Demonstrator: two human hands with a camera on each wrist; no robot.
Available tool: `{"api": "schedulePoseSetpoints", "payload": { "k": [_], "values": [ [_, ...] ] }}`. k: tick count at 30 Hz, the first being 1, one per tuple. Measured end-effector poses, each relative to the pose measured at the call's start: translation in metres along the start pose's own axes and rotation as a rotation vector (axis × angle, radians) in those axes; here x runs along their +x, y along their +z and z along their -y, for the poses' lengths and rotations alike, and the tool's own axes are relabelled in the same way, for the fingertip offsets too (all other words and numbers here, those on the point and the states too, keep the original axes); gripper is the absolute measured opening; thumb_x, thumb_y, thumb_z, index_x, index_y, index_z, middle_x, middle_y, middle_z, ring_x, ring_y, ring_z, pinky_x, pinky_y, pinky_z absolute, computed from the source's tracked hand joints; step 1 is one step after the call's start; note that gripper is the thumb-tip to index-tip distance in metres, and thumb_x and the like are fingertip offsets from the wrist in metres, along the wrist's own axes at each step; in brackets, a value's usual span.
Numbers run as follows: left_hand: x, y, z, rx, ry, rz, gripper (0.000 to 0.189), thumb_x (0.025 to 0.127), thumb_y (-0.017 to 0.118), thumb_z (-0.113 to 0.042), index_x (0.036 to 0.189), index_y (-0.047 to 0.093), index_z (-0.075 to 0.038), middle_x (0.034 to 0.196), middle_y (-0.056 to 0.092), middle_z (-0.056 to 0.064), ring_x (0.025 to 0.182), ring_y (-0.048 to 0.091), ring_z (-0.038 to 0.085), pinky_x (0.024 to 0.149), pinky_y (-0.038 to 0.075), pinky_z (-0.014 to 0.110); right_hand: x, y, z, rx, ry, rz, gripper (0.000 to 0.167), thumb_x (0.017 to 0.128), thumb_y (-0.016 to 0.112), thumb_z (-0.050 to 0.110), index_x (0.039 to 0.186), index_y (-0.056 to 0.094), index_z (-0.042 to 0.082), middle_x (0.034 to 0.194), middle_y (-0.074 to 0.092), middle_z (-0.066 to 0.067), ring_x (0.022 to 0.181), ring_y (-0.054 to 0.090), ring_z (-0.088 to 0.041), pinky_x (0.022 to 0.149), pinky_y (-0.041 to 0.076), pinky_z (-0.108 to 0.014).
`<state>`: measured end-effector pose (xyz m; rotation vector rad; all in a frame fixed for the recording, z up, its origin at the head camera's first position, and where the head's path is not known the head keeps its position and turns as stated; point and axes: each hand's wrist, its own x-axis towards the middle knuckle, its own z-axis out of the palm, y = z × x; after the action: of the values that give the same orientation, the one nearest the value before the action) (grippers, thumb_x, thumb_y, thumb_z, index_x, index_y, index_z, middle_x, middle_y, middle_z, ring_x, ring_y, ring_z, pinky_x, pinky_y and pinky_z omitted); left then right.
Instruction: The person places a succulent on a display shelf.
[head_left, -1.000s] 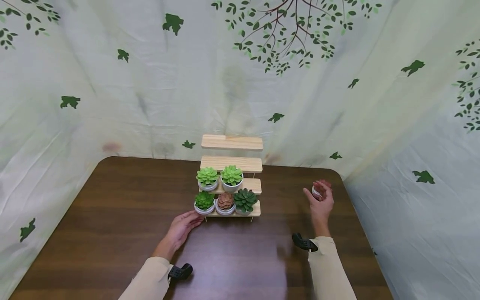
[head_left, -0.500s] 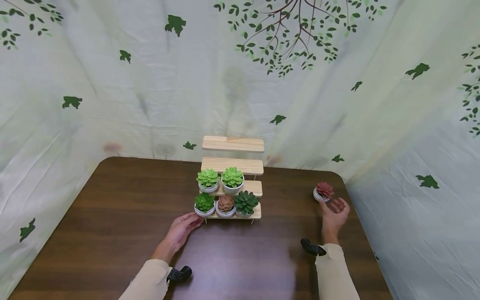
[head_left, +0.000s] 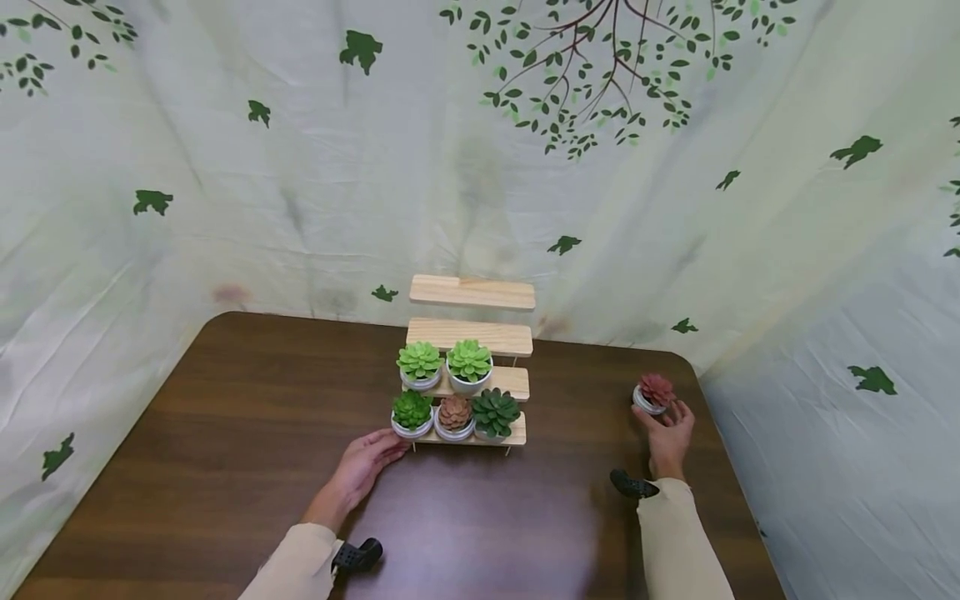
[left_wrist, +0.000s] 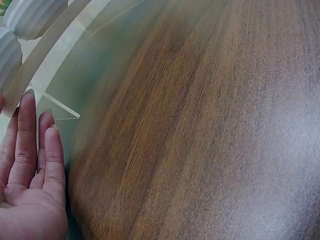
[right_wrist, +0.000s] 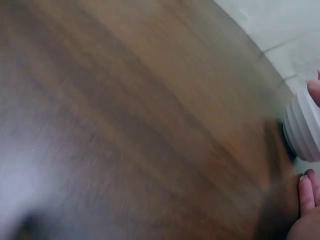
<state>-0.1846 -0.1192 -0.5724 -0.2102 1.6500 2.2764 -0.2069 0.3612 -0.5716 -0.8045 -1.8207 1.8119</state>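
A tiered wooden plant stand (head_left: 468,337) stands near the table's back edge. Two light-green succulents (head_left: 420,360) in white pots are on its second tier from the bottom. Along the lowest tier sit a bright-green succulent (head_left: 412,409), a brown one (head_left: 454,412) and a dark-green one (head_left: 496,412). My left hand (head_left: 363,468), fingers straight, touches the lowest tier's left front corner; the left wrist view shows fingertips (left_wrist: 28,100) at its edge. At the table's right, my right hand (head_left: 671,442) holds the white pot (right_wrist: 304,127) of a red succulent (head_left: 656,388) between thumb and fingers.
The brown wooden table (head_left: 262,392) has rounded back corners. A pale curtain (head_left: 300,167) printed with leaves and branches hangs behind it and along its sides. The stand's upper two tiers carry no pots. Clear struts (left_wrist: 62,105) support the stand.
My right hand held the red succulent from above a second ago, then drew off to its right, and now its fingers are round the pot again. My left hand stays at the stand.
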Motion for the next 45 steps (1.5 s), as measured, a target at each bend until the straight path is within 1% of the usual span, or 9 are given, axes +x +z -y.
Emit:
{"api": "schedulePoseSetpoints", "payload": {
  "k": [4,11,17,24,27,31,36,39,45],
  "values": [
    [-0.001,0.001,-0.001,-0.004,0.01,0.017,0.038,0.098,0.046,-0.001,0.129,0.042,0.021,0.095,0.068,0.001,0.091,0.064,0.008,0.088,0.051,0.024,0.004,0.003,0.0,0.044,-0.034,-0.007,0.086,0.076,0.077,-0.005,0.144,0.026,0.001,0.142,0.039,-0.014,0.114,0.044,-0.019,0.091,0.045,-0.022],
    [-0.003,0.002,-0.002,-0.01,0.009,0.028,0.036,0.097,0.046,0.001,0.127,0.044,0.021,0.093,0.069,0.001,0.09,0.065,0.009,0.087,0.051,0.024,0.007,0.003,0.003,-0.009,-0.029,-0.054,0.071,0.077,0.072,-0.01,0.139,0.037,-0.005,0.137,0.045,-0.019,0.121,0.046,-0.027,0.105,0.04,-0.032],
    [-0.005,0.002,-0.001,0.0,0.003,0.041,0.038,0.098,0.046,0.0,0.129,0.041,0.021,0.095,0.069,0.0,0.091,0.064,0.008,0.088,0.051,0.024,0.004,-0.002,0.003,-0.083,-0.016,-0.036,0.068,0.081,0.073,-0.001,0.14,0.038,-0.005,0.138,0.045,-0.022,0.123,0.044,-0.031,0.108,0.036,-0.038],
    [-0.006,0.001,-0.002,-0.006,0.014,0.05,0.031,0.098,0.047,0.0,0.125,0.048,0.016,0.092,0.069,-0.003,0.09,0.064,0.006,0.088,0.05,0.023,-0.005,-0.003,0.001,-0.154,-0.012,-0.005,0.068,0.08,0.077,0.007,0.139,0.043,-0.003,0.136,0.048,-0.021,0.122,0.046,-0.03,0.105,0.039,-0.041],
    [-0.007,0.001,-0.002,-0.014,0.012,0.046,0.031,0.098,0.047,0.0,0.125,0.048,0.016,0.093,0.069,-0.002,0.091,0.064,0.007,0.088,0.05,0.023,-0.012,-0.002,0.0,-0.184,-0.024,0.023,0.066,0.08,0.078,0.008,0.137,0.046,-0.003,0.134,0.05,-0.022,0.121,0.047,-0.03,0.101,0.042,-0.038],
    [-0.007,0.001,-0.002,-0.019,0.013,0.032,0.035,0.099,0.046,0.0,0.128,0.044,0.019,0.094,0.069,-0.002,0.091,0.064,0.007,0.089,0.05,0.023,-0.019,0.003,-0.001,-0.2,-0.053,0.063,0.066,0.079,0.08,0.015,0.135,0.05,-0.002,0.131,0.053,-0.021,0.116,0.051,-0.026,0.089,0.045,-0.022],
    [-0.005,0.001,-0.002,-0.009,0.034,0.027,0.038,0.099,0.046,-0.001,0.129,0.041,0.021,0.095,0.069,-0.002,0.092,0.064,0.006,0.09,0.049,0.023,-0.029,0.015,0.0,-0.115,-0.084,0.141,0.066,0.077,0.082,0.013,0.133,0.051,-0.003,0.128,0.055,-0.02,0.105,0.054,-0.011,0.078,0.045,-0.009],
    [-0.003,0.0,-0.002,-0.014,0.034,0.014,0.037,0.099,0.046,-0.001,0.129,0.041,0.021,0.094,0.068,-0.002,0.091,0.064,0.006,0.09,0.05,0.023,-0.037,0.022,0.006,-0.086,-0.102,0.175,0.065,0.076,0.082,0.009,0.131,0.051,-0.004,0.126,0.056,-0.019,0.1,0.055,-0.005,0.078,0.046,-0.008],
    [0.0,0.0,0.0,-0.015,0.023,0.002,0.038,0.099,0.045,0.001,0.13,0.04,0.022,0.092,0.069,-0.002,0.089,0.065,0.006,0.088,0.05,0.023,-0.051,0.034,0.024,-0.047,-0.136,0.233,0.062,0.075,0.08,0.0,0.13,0.052,-0.005,0.125,0.056,-0.019,0.099,0.057,-0.004,0.08,0.047,-0.009]
  ]
}}
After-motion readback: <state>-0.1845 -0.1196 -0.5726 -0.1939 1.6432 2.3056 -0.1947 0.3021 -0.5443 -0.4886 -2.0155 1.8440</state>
